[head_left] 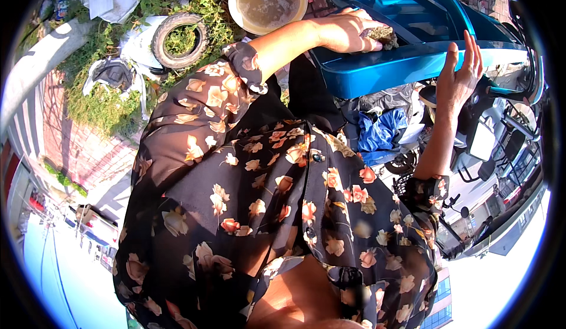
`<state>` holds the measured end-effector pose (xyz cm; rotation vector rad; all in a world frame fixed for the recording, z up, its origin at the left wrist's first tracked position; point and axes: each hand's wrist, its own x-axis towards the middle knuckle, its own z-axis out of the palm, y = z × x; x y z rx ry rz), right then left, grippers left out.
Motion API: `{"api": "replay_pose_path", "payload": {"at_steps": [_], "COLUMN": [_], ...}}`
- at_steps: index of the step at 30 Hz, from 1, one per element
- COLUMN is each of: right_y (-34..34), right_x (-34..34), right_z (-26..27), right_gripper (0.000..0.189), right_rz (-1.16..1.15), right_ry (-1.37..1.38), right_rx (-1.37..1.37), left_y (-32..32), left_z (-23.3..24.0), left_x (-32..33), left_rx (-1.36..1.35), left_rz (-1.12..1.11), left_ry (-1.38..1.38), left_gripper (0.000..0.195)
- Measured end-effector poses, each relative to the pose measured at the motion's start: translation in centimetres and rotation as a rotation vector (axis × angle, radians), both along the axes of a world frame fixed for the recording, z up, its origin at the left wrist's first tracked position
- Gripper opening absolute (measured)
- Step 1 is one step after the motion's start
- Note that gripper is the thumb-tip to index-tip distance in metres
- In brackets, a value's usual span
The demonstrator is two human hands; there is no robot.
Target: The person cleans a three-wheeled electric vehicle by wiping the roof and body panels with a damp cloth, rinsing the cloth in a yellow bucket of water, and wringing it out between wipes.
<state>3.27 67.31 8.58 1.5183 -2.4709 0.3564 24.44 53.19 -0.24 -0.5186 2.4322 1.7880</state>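
My left hand (349,30) is closed around a rough brown-green clump (381,36), perhaps a scrubber, pressed on or just above the top edge of a glossy blue body panel (367,78), which looks like part of a vehicle. My right hand (462,74) is raised near the panel's right part, its fingers extended and nothing seen in it; whether it touches the panel cannot be told. Beside my left forearm stands a cream basin (234,6) of murky, foamy water.
A small tyre (160,41) and white debris (108,1) lie on weeds at the left. Below the blue panel are a crumpled blue bag (382,130) and dark plastic sheeting (389,99). Parked two-wheelers with a mirror (482,141) stand at the right. Brick paving (88,152) shows at the left.
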Motion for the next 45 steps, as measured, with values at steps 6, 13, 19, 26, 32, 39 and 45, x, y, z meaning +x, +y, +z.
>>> {"api": "replay_pose_path", "payload": {"at_steps": [6, 13, 19, 26, 32, 39, 45], "right_y": [-0.1, -0.3, -0.4, -0.7, -1.6, -1.3, -1.8], "right_x": [0.2, 0.6, 0.5, -0.9, -1.6, -1.4, -1.2], "right_z": [-3.8, -3.9, -3.6, -2.8, -4.3, -4.4, -4.1], "right_gripper": [0.034, 0.034, 0.038, 0.067, 0.062, 0.059, 0.059], "right_rz": [0.103, 0.095, 0.069, -0.143, -0.154, -0.166, -0.151], "right_ry": [-0.171, -0.141, -0.185, -0.372, -0.264, -0.205, -0.227], "right_rx": [-0.033, 0.036, 0.027, -0.267, -0.207, -0.14, -0.134], "left_y": [-1.7, -1.5, -1.0, 1.7, 0.3, -3.1, -3.5], "left_z": [-7.1, -8.5, -0.2, -0.2, -8.9, -17.1, -23.7], "left_x": [-1.4, -2.4, -0.8, -6.5, -10.8, -14.1, -15.3], "left_rx": [0.111, 0.168, 0.047, 0.029, 0.06, 0.012, -0.261], "left_rz": [0.164, 0.27, 0.145, 0.253, 0.31, 0.176, 0.194], "left_ry": [-0.225, -0.253, -0.078, 0.291, 0.177, -0.244, -0.45], "left_gripper": [0.044, 0.036, 0.042, 0.046, 0.039, 0.041, 0.037]}}
